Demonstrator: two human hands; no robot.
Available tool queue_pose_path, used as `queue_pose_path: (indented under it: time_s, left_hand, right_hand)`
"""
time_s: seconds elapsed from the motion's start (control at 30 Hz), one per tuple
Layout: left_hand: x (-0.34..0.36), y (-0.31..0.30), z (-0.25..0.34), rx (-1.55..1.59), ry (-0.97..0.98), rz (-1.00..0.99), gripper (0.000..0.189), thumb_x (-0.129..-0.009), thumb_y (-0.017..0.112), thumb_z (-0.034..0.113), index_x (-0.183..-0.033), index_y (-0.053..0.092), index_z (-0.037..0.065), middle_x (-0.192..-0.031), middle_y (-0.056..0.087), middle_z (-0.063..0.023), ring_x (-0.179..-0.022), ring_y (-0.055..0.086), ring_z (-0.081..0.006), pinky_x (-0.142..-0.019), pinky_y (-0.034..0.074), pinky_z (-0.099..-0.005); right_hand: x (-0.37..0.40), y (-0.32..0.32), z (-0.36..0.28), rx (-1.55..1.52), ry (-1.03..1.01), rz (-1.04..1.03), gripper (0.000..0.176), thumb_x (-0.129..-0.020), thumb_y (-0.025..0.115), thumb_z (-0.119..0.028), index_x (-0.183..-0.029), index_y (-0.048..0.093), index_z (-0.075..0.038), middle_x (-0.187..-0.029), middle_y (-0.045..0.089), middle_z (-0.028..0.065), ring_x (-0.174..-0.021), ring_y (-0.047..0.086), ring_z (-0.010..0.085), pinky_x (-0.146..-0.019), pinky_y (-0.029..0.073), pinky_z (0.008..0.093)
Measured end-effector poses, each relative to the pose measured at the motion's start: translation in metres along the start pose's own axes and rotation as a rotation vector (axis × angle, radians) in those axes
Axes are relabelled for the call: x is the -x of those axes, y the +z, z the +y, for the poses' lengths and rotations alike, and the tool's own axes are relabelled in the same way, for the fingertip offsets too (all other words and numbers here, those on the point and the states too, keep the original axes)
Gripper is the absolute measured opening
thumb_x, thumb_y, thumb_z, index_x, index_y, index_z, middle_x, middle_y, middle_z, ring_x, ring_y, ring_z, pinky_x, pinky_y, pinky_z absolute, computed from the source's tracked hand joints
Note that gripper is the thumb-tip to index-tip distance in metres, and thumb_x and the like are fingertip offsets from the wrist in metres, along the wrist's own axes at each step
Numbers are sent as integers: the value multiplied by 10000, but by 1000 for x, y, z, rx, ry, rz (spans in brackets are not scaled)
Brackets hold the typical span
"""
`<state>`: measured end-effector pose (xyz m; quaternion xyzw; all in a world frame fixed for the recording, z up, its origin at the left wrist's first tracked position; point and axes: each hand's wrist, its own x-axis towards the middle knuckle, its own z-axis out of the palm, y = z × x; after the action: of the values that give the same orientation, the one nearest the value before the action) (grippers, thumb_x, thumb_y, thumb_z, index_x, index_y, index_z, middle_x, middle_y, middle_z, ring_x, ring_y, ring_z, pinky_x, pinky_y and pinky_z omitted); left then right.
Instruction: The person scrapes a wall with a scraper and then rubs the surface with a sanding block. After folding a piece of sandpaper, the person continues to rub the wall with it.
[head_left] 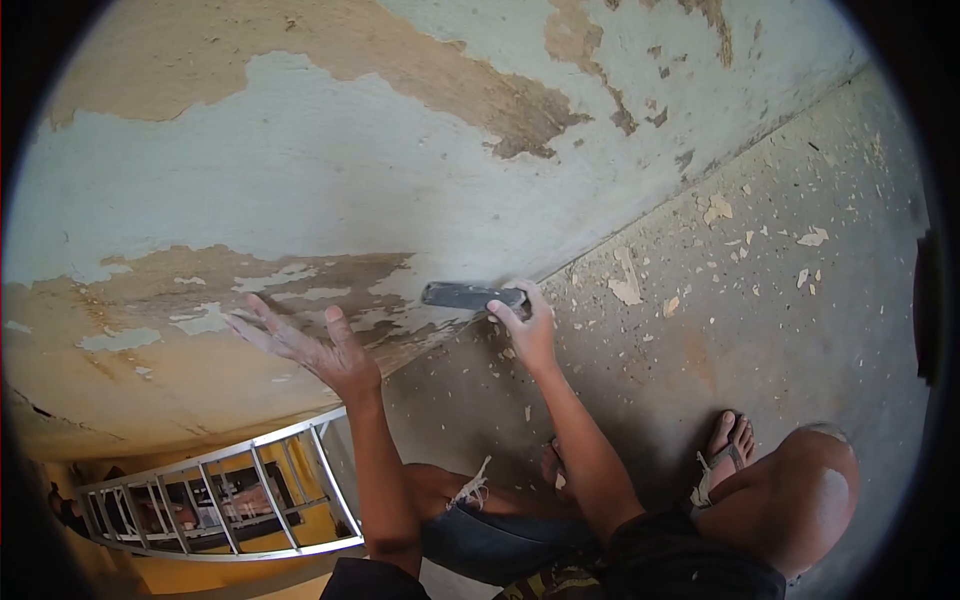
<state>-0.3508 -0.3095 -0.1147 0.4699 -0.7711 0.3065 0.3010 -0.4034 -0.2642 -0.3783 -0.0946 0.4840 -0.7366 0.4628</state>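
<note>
My right hand (530,328) grips one end of a dusty, dark grey oblong block (462,296), thumb on its near face and fingers around the end. The block lies close against the lower part of the peeling wall (300,190), over a pale patch of paint. To the left, my left hand (318,348) is raised with fingers spread and nothing in it. It overlaps a brown, flaked strip of the wall. Pale dust coats the fingers of both hands.
Paint flakes (626,278) litter the concrete floor (800,340) along the wall's foot. A metal ladder (230,495) stands at lower left, with a person (250,500) visible beyond its rungs. My bent knees and sandalled feet (725,450) are close below my arms.
</note>
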Motion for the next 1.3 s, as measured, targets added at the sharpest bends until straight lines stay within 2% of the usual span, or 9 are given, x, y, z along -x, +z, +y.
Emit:
queue_pose_path:
  time_s: [0.07,0.1,0.2,0.4,0.47,0.73,0.87,1.07,1.3]
  left_hand:
    - [-4,1,-1,-48,-2,-4,789,-955,477,530,-1542,218,71,-1588,99,-268,-1476,68,-412,-1177,75,-540]
    - [-4,2,-1,-57,-19,3,792,-955,476,530,-1541,217,65,-1585,95,-275,-1476,65,-415,-1175,77,-543]
    - [-6,0,-5,-123,3,46,777,-962,467,517,-1542,214,68,-1581,98,-285,-1472,74,-426,-1172,81,-550]
    - [-4,-4,7,-55,44,67,772,-963,484,500,-1545,206,76,-1580,84,-290,-1467,76,-435,-1167,84,-560]
    - [-6,-4,5,-75,34,63,779,-961,488,504,-1546,200,78,-1582,81,-286,-1469,69,-430,-1168,82,-559]
    - [0,-4,8,-43,-12,-12,774,-962,493,496,-1548,201,83,-1588,69,-272,-1471,54,-428,-1167,80,-565]
    - [-3,-4,7,-78,-28,-3,772,-962,496,489,-1548,201,82,-1588,66,-270,-1471,48,-426,-1169,73,-561]
    - [-3,-8,-3,-15,3,43,779,-952,521,478,-1549,206,87,-1584,75,-273,-1472,42,-428,-1169,78,-560]
    - [-9,-1,13,-116,43,-26,751,-961,498,477,-1546,225,94,-1586,86,-276,-1469,83,-426,-1168,87,-557]
  right_hand:
    - [-6,8,-11,107,-99,-60,307,-851,742,-118,-1098,599,-3,-962,638,86,-872,625,152,-723,579,287]
    - [-8,6,0,-250,101,-16,274,-859,728,-89,-1093,605,-18,-951,649,83,-824,631,138,-694,604,281]
    - [-6,-22,25,-193,212,71,287,-853,734,-82,-1098,600,-18,-938,650,76,-778,630,136,-703,605,285]
    - [-7,12,-7,57,-149,-34,232,-829,748,-91,-1001,624,1,-898,677,71,-728,632,111,-680,488,249]
    - [-6,-12,24,-113,165,78,278,-814,772,-129,-1018,631,-3,-881,669,69,-736,624,121,-704,496,265]
    - [-6,10,-22,136,-67,-22,351,-781,808,-184,-1036,642,-7,-904,664,70,-844,627,158,-779,489,285]
    - [-11,-23,46,-24,148,112,319,-823,774,-130,-1052,605,13,-914,636,45,-817,595,96,-754,510,256]
    - [2,17,-35,-156,72,-80,285,-828,764,-107,-1037,618,19,-900,676,78,-812,636,129,-742,508,263]
    - [0,4,-5,-174,129,133,251,-841,753,-90,-1027,613,4,-874,643,60,-751,627,103,-680,536,247]
